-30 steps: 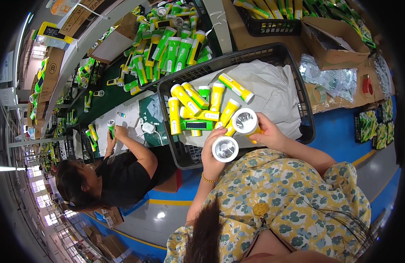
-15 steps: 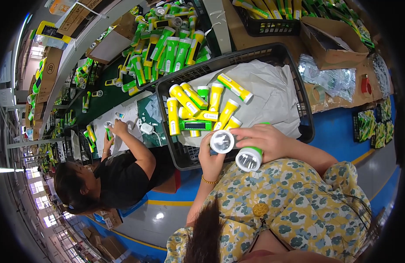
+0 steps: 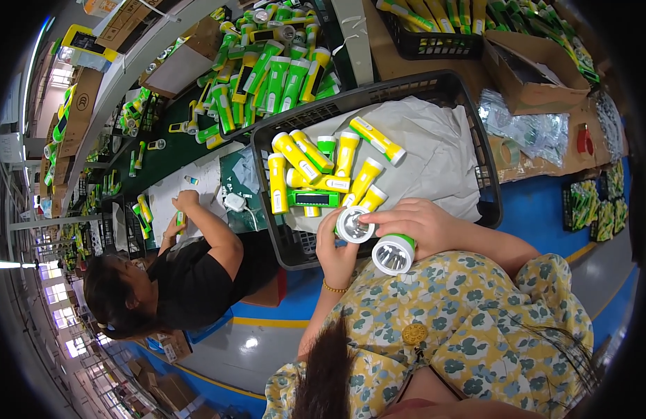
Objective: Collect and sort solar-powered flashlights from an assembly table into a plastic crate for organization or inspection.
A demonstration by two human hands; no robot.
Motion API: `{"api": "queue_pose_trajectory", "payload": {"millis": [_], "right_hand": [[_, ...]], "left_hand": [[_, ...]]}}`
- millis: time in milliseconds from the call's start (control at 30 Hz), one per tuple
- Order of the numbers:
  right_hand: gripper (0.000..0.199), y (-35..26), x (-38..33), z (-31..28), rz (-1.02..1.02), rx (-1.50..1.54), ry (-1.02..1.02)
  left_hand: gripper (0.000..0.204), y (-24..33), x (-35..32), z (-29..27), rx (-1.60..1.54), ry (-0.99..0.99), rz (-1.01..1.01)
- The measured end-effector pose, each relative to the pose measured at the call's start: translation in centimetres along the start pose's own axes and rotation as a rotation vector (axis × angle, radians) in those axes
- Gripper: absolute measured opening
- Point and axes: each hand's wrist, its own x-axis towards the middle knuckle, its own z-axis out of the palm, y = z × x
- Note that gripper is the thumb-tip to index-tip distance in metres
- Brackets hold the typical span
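While both hands grip: yellow torch (image 3: pixel 356 225) in left (image 3: pixel 335 253), seemingly green torch (image 3: pixel 395 252) under right (image 3: pixel 415 223).

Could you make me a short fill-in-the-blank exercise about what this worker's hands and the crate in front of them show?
1. Each hand holds one ____: left hand, right hand.
2. The flashlights in the black crate are mostly ____ with white heads.
3. They lie on a ____ sheet lining the crate.
4. A co-worker in a ____ shirt works alongside.

Missing words: flashlight; yellow; white; black
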Motion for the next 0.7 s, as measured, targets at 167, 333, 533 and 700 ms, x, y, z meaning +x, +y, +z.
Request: {"api": "queue_pose_trajectory", "payload": {"millis": [167, 333, 533, 700], "right_hand": [[0.053, 0.09, -0.20, 0.18, 0.009, -0.005, 0.020], [0.055, 0.02, -0.38, 0.47, -0.004, -0.032, -0.020], [0.057, -0.12, -0.72, 0.18, 0.033, 0.036, 0.086], [0.058, -0.34, -0.60, 0.15, 0.046, 0.033, 0.038]], "left_hand": [[0.043, 0.23, 0.11, 0.17, 0.008, 0.004, 0.062], [0.043, 0.36, -0.11, 0.30, -0.024, -0.011, -0.028], [0.043, 0.27, -0.33, 0.09, -0.015, -0.008, -0.020], [0.043, 0.59, -0.31, 0.09, -0.015, -0.016, 0.003]]}}
